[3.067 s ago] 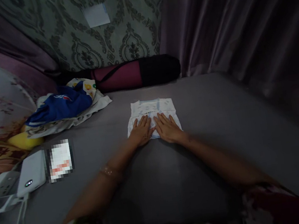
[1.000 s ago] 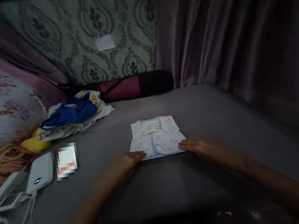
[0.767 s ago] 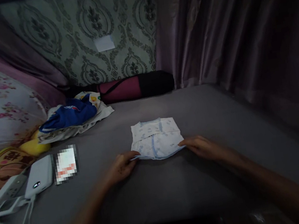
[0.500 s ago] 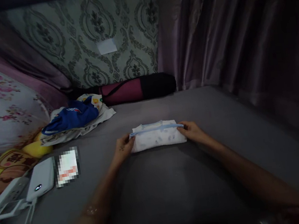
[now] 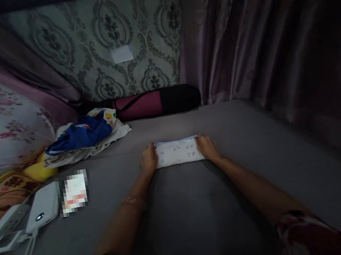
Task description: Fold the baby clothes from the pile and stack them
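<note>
A folded white cloth (image 5: 177,152) with small grey-blue prints and a light blue trim along its far edge lies on the grey bed surface (image 5: 184,211). My left hand (image 5: 149,156) grips its left end, and my right hand (image 5: 206,147) grips its right end. Both hands are closed on the cloth, with the thumbs toward the middle. The fingertips are partly hidden behind and under the fabric. The cloth forms a compact, flat rectangle between the hands.
At the back lies a long maroon and black bag (image 5: 141,105). Left of it sits a clothes pile with a blue garment (image 5: 82,132). Nearer on the left are a yellow plush (image 5: 14,184), a white power bank (image 5: 42,208), a power strip (image 5: 3,227), cables and a blurred-out item (image 5: 74,192).
The blue-trimmed edge has gone from across the cloth's top to its far side, and the cloth looks narrower. Both hands have come closer together, and the forearms reach further forward.
</note>
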Tool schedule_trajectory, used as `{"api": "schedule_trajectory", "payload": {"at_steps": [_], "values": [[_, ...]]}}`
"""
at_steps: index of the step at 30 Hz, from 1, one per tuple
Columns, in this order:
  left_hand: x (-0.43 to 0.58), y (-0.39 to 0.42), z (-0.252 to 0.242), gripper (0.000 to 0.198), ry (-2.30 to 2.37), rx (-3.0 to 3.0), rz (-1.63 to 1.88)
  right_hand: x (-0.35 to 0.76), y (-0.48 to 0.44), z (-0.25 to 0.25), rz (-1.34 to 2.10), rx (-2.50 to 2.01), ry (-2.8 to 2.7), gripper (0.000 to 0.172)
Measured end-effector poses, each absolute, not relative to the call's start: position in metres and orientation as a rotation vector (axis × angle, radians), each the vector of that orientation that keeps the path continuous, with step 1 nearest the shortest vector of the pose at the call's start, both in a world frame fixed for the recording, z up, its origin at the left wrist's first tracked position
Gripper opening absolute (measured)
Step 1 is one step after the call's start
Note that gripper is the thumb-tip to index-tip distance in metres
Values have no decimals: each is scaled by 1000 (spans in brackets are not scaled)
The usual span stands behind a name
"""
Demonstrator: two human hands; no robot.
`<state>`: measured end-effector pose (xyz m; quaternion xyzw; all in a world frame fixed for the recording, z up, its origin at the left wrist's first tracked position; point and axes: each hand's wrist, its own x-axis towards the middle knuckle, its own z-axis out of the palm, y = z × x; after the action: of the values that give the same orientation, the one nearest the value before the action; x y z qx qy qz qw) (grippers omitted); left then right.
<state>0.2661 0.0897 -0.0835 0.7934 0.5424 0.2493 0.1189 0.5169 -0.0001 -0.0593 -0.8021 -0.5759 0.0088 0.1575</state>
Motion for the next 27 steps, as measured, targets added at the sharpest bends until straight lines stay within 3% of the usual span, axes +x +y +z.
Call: {"api": "schedule_trajectory", "payload": {"at_steps": [7,18,22,27], "values": [[269,89,-83,28,1782,2242,586,511,1,-60,-27,-2385,-1543,34],[265,90,-67,32,1885,2104,653,529,5,-49,246,-2444,-1471,42],[277,70,-60,38,1654,2436,778,501,-8,-43,-83,-2285,-1650,43],[305,46,-59,45,1245,2796,527,453,-8,-51,-117,-1827,-2197,50]]}}
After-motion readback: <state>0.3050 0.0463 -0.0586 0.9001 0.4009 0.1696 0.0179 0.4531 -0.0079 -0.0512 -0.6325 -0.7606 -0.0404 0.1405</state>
